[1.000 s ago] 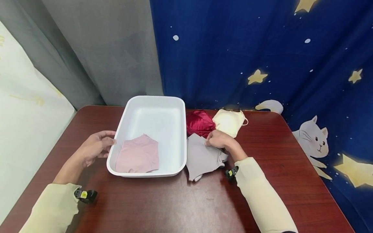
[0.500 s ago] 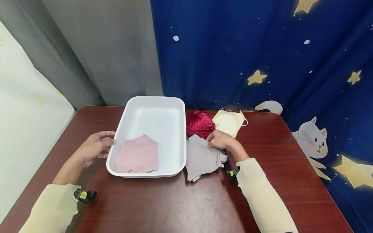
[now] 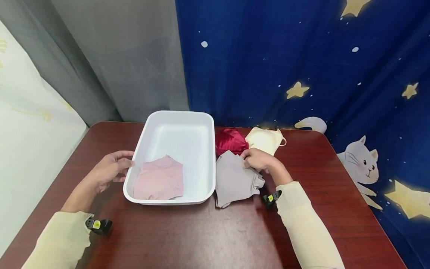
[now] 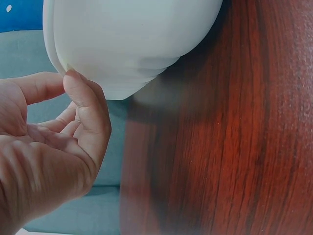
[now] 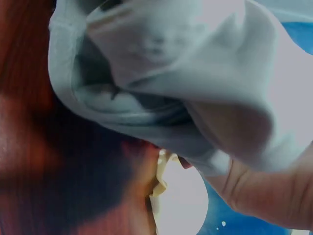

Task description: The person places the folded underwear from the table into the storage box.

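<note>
My left hand (image 3: 111, 170) pinches the left rim of a white plastic tub (image 3: 198, 157); the left wrist view has its thumb and forefinger at the tub's edge. Inside the tub, toward the front, lies a folded pink garment (image 3: 159, 179). To the right of the tub, my right hand (image 3: 258, 158) grips the upper right edge of a soft grey garment (image 3: 233, 183). In the right wrist view the grey cloth (image 5: 244, 63) hangs in loose folds with open edges, hiding most of the fingers; only part of the hand (image 5: 264, 191) shows.
Behind the grey garment lie a shiny dark red garment (image 3: 230, 140) and a cream garment (image 3: 263, 139) with a thin strap loop. All stand on a dark reddish wooden table (image 3: 188, 235). Grey and blue star-printed curtains (image 3: 242, 63) hang along its back edge.
The right hand has shifted slightly right and up, and the grey garment's top edge has risen with it, covering part of the red one. The left hand and tub stay put.
</note>
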A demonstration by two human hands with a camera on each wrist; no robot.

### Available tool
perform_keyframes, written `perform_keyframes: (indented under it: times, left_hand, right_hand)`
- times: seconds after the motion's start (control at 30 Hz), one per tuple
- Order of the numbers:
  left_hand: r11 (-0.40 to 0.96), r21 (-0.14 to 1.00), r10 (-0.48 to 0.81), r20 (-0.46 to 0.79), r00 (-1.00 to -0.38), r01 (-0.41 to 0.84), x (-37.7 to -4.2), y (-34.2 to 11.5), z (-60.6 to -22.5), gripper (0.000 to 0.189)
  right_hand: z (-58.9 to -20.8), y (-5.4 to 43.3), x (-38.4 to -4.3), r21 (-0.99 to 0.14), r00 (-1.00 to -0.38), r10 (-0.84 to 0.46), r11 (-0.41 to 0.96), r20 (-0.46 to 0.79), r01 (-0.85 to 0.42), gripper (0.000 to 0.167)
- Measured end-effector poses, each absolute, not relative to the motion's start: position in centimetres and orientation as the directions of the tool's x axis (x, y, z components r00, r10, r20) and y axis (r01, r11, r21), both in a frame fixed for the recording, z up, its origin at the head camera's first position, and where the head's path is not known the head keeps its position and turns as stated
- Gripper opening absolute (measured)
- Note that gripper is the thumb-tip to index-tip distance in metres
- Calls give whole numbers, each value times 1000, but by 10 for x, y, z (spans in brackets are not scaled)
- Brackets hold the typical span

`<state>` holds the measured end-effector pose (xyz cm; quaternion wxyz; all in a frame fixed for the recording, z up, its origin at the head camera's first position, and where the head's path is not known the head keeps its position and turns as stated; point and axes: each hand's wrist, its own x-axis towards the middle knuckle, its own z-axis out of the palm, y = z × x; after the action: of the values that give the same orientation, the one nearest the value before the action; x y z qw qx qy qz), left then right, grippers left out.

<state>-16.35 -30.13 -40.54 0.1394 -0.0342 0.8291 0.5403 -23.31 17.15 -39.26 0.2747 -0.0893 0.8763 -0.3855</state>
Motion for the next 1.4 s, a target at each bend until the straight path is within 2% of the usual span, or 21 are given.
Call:
perform_keyframes:
  times: [0.2, 0.77, 1.4]
  left_hand:
    - [418, 884, 90, -268, -959, -208, -164, -302, -404, 51]
    - [409, 888, 92, -271, -958, -212, -167, -303, -407, 52]
    - [400, 894, 103, -262, -960, -201, -165, -303, -405, 52]
  right_hand:
    - [-385, 183, -237, -756, -852, -333, 645, -405, 107, 21]
    - [-354, 208, -247, -785, -893, -271, 605, -360, 133, 30]
    - [-336, 190, -255, -820, -896, -311, 566, -316, 92, 27]
